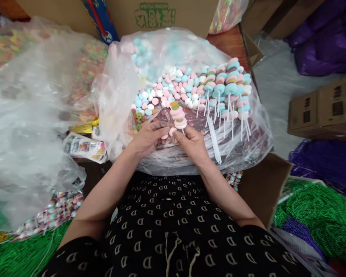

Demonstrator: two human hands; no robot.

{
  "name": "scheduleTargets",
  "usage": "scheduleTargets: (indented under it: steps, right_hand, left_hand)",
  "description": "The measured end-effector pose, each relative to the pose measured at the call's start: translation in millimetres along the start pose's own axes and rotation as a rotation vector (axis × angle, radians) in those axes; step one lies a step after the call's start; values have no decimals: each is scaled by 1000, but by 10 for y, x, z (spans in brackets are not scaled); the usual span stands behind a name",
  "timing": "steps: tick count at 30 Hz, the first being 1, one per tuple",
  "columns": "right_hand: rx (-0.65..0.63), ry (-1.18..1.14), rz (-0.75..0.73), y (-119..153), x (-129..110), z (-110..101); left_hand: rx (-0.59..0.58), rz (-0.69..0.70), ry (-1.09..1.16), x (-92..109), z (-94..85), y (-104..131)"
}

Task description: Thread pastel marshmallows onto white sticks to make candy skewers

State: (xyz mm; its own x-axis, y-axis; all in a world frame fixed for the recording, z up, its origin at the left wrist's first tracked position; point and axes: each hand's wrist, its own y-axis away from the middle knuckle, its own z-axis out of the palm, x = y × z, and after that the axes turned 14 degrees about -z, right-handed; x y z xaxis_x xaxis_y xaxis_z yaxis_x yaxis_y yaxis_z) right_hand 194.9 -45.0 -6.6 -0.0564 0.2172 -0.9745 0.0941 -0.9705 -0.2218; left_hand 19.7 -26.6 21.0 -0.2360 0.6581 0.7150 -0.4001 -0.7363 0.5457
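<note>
A partly filled marshmallow skewer [177, 115] stands up between my hands, with pink, white and orange-green pieces stacked on its white stick. My right hand [192, 145] is closed round the stick just below the lowest piece. My left hand [150, 137] is pinched beside it, with a pink marshmallow [165, 136] at its fingertips. Another pink marshmallow [172, 131] sits between the two hands, near my right thumb. Just beyond lies a spread of loose pink, white and blue marshmallows [177, 87]. A few ring candies [138, 121] are left of my hands.
Finished marshmallow skewers [232, 79] are piled at the right on clear plastic sheeting [173, 165]. Bare white sticks [214, 140] lie near my right hand. A large bag of ring candies [89, 73] is at the left, beside printed packets [85, 147]. Cardboard boxes [324, 107] stand around.
</note>
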Motion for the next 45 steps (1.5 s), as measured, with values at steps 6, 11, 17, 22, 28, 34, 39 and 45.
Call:
scheduleTargets:
  steps: [6, 11, 17, 22, 28, 34, 39, 45]
  right_hand:
    - [86, -73, 43, 29, -12, -11]
    - [10, -109, 103, 38, -27, 41]
    - [11, -24, 73, 56, 10, 121]
    - [46, 30, 48, 75, 26, 128]
    - [51, 33, 4, 87, -21, 98]
    - [-59, 8, 94, 244, -261, -62]
    - [-268, 121, 121, 436, -387, -185]
    - [-315, 178, 150, 477, -361, -171]
  left_hand:
    - [147, 94, 226, -48, 61, -37]
    - [184, 143, 359, -151, 124, -121]
    - [146, 171, 255, -336, 260, -143]
    - [104, 222, 68, -377, 299, -53]
    - [156, 323, -171, -389, 201, -42]
    - [219, 235, 59, -310, 162, -74]
    - [233, 244, 179, -183, 69, -109]
    - [147, 274, 160, -121, 106, -63]
